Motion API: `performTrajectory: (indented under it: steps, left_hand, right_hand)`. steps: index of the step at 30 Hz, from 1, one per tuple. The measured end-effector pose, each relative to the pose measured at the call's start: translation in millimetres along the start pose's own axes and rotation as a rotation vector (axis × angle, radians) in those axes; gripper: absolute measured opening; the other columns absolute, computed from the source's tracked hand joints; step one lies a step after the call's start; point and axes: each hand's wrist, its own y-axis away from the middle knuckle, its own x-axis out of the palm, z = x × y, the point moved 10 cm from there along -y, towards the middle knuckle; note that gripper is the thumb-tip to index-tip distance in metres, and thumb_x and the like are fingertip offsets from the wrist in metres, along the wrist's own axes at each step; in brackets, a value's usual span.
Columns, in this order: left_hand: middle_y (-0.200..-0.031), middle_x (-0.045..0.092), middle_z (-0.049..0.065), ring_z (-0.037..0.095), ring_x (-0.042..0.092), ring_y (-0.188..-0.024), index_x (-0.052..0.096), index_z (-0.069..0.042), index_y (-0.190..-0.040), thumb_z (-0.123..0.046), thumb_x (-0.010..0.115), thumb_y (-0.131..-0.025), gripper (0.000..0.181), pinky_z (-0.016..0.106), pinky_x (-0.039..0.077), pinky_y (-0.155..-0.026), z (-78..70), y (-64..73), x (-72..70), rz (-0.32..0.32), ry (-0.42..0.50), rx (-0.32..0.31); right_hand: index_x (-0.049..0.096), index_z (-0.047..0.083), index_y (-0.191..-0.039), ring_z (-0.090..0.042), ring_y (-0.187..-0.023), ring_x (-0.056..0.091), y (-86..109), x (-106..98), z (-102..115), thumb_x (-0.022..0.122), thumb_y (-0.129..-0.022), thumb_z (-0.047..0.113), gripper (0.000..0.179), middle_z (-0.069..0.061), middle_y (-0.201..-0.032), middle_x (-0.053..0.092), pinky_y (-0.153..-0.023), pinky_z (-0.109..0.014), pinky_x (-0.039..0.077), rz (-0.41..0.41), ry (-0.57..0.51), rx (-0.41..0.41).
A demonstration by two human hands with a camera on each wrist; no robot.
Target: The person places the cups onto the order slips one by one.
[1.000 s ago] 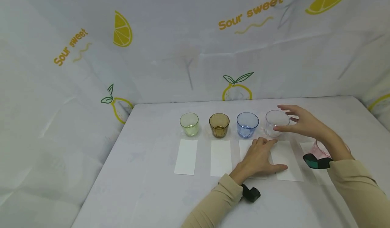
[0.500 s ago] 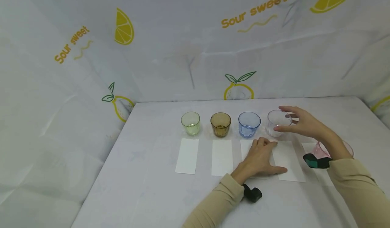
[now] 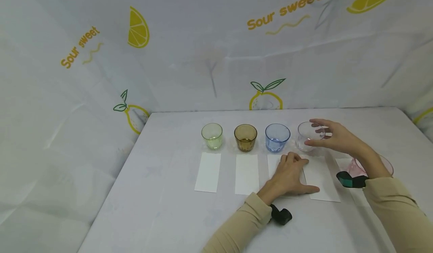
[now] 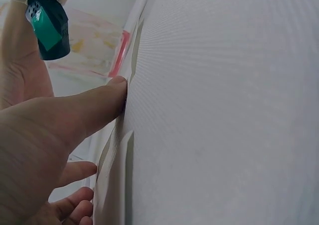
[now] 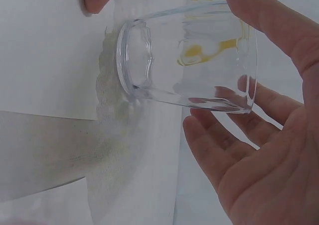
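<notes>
My right hand (image 3: 338, 137) holds a clear glass tumbler (image 5: 184, 60) around its sides, thumb on one side and fingers on the other. The tumbler stands upright on the table, at the right end of a row of glasses. My left hand (image 3: 287, 176) rests with thumb and index finger spread on a white paper strip (image 3: 321, 179) in front of that tumbler. It partly covers the neighbouring paper strip (image 3: 273, 162). In the left wrist view, the left thumb (image 4: 94, 108) touches the paper, whose edges lift slightly off the table.
A blue glass (image 3: 277, 138), an amber glass (image 3: 245, 138) and a green glass (image 3: 212, 136) stand left of the tumbler. White strips (image 3: 208, 172) lie before them. A pink glass (image 3: 385, 164) is partly hidden behind my right forearm. A lemon-printed cloth (image 3: 189, 57) hangs behind.
The head view has shifted slightly. My right hand's fingers have come a little closer around the clear tumbler; my left hand stays in place on the paper.
</notes>
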Motion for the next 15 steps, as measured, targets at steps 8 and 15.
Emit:
performTrajectory:
  steps: [8,15]
  left_hand:
    - [-0.137,0.048,-0.007,0.006,0.041,-0.116,0.054,-0.028,-0.147,-0.07,0.074,-0.08,0.082,0.012,0.037,-0.096,0.1,0.0,0.4,0.006,0.012,0.0]
    - [-0.138,0.047,-0.006,0.007,0.041,-0.116,0.053,-0.028,-0.148,-0.07,0.073,-0.081,0.082,0.012,0.037,-0.096,1.3,0.1,1.5,0.008,0.031,0.001]
  right_hand:
    - [0.032,-0.004,-0.155,-0.057,-0.133,0.045,0.3,0.2,-2.5,0.077,-0.091,0.035,0.088,-0.035,-0.151,0.041,-0.102,-0.072,0.043,-0.004,-0.002,0.028]
    - [0.033,-0.004,-0.155,-0.058,-0.131,0.046,2.8,-5.5,0.6,0.078,-0.09,0.039,0.089,-0.035,-0.149,0.044,-0.1,-0.073,0.044,-0.046,0.037,0.042]
